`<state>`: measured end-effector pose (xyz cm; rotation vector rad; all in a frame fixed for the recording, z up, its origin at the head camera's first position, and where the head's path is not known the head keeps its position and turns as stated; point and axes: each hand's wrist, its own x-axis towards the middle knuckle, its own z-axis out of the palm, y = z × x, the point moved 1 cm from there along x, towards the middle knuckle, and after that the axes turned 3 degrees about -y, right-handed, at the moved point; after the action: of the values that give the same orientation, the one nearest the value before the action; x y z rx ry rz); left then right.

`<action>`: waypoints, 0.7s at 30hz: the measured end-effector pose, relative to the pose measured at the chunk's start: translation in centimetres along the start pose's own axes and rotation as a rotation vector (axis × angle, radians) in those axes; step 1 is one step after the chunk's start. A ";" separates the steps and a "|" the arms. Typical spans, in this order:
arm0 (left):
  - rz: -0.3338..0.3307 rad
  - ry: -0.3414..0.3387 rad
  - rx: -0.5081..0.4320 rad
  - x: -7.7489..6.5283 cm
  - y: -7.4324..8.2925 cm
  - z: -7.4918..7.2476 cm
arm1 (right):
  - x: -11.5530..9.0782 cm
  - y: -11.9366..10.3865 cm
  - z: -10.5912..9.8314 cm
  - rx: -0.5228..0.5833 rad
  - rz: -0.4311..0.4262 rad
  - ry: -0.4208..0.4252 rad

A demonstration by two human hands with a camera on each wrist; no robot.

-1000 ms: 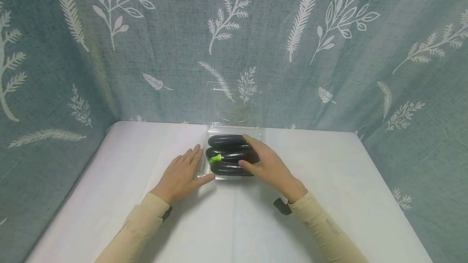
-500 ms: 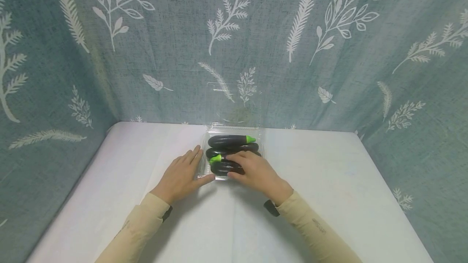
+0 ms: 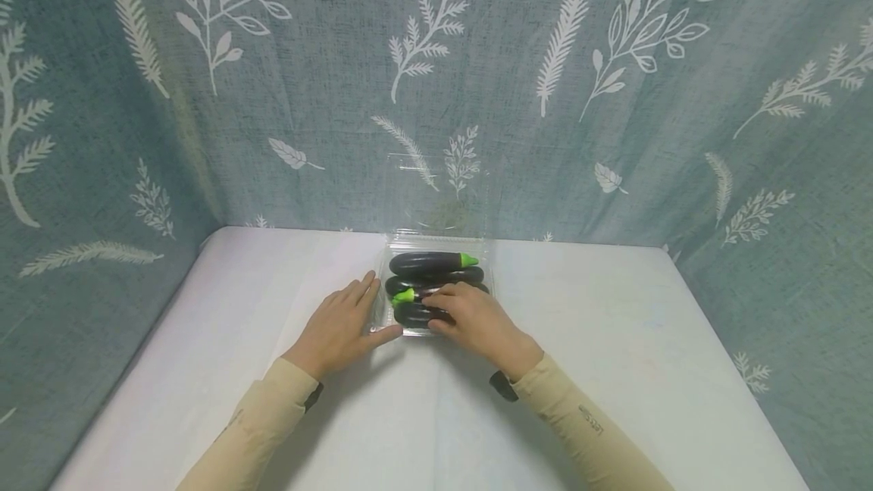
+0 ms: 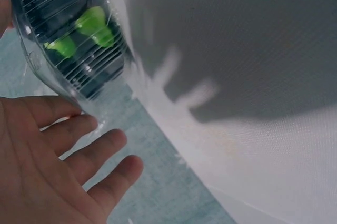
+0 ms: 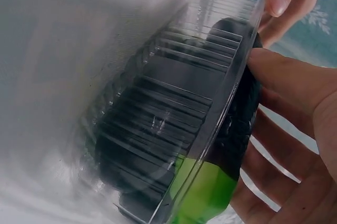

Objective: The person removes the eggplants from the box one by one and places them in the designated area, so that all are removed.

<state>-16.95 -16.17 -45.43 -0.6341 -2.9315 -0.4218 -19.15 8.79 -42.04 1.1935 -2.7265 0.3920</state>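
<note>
A clear plastic clamshell box (image 3: 417,333) holds several dark purple eggplants (image 3: 424,263) with bright green caps, lying crosswise. Its ribbed wall (image 5: 174,71) shows close up in the right wrist view. My left hand (image 3: 334,333) rests at the left side of this box, fingers extended and thumb near the front left corner. In the left wrist view those fingers (image 4: 100,148) are spread beside the box's end. My right hand (image 3: 480,324) grips the nearest eggplant (image 3: 412,315), thumb on its front side by the rim and fingers over the top. Its right end is hidden by that hand.
The transparent lid (image 3: 436,195) stands raised behind the box, against a grey-green curtain (image 3: 327,97) with white leaf prints. Under everything is a white-covered table (image 3: 586,309). Dark straps (image 3: 503,386) are at the wrists.
My right hand has moved left and toward me, from over the right ends of the eggplants onto the nearest one. The far eggplant's green cap is uncovered. My left hand has stayed put.
</note>
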 end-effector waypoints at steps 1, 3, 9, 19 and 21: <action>0.000 0.001 0.000 0.0 0.0 0.0 | 0.0 0.0 0.0 0.001 -0.005 0.002; -0.001 0.001 0.000 0.0 0.0 0.0 | 0.0 0.1 -0.1 0.000 -0.011 0.001; -0.004 -0.005 -0.007 0.1 0.1 -0.1 | 0.0 0.2 -0.5 0.012 -0.023 0.023; -0.001 -0.007 -0.014 0.0 0.1 -0.1 | -0.7 1.5 -2.5 0.047 -0.043 0.179; 0.000 -0.008 -0.016 0.0 0.0 -0.1 | -0.9 2.1 -2.9 0.055 -0.044 0.221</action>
<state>-16.91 -16.17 -45.33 -0.6391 -2.9388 -0.4435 -20.03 11.61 -39.84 1.1458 -2.5129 0.5612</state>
